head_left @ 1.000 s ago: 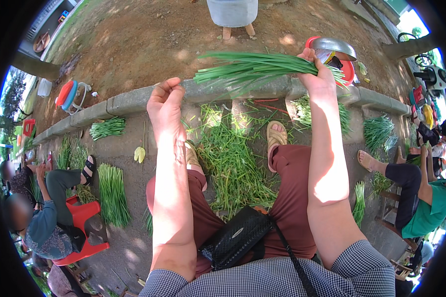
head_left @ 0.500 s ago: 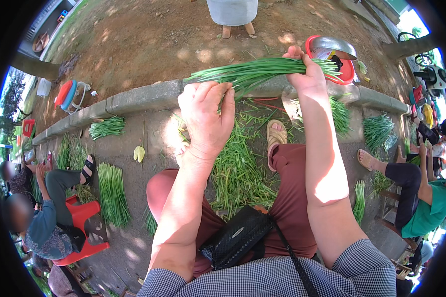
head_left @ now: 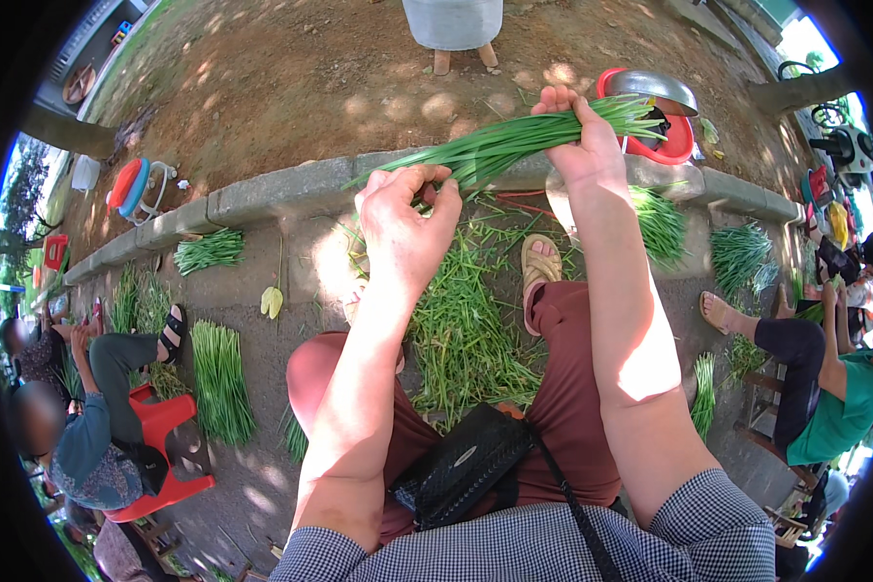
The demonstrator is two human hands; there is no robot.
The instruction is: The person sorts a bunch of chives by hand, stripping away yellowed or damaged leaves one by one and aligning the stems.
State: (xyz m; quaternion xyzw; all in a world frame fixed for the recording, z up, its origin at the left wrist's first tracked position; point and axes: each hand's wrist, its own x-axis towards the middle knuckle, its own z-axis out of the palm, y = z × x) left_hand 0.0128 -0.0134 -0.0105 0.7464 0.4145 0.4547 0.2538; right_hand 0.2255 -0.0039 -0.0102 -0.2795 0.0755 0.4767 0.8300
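Observation:
A bunch of garlic chives [head_left: 514, 141] stretches across in front of me, pale stem ends to the right and green leaf tips to the left. My right hand [head_left: 582, 131] is closed round it near the stem end, with the palm turned up. At the leafy part, my left hand [head_left: 407, 213] has its fingers curled, thumb and forefinger pinched against the lower edge of the leaves. The leaf tips pass behind that hand. Below, between my feet, lies a loose heap of chive trimmings [head_left: 466, 335].
A concrete kerb [head_left: 272, 189] runs across beyond my hands. Past it stand a red basin with a metal bowl [head_left: 674, 141] and a grey tub [head_left: 454, 24]. More chive bundles [head_left: 221, 383] lie on the ground. People sit either side, one by a red stool [head_left: 170, 427]. A black bag [head_left: 466, 461] rests on my lap.
My right hand has shifted slightly left and up, tilting the bunch's stem end higher. My left fingers have curled round, thumb and forefinger now closer together.

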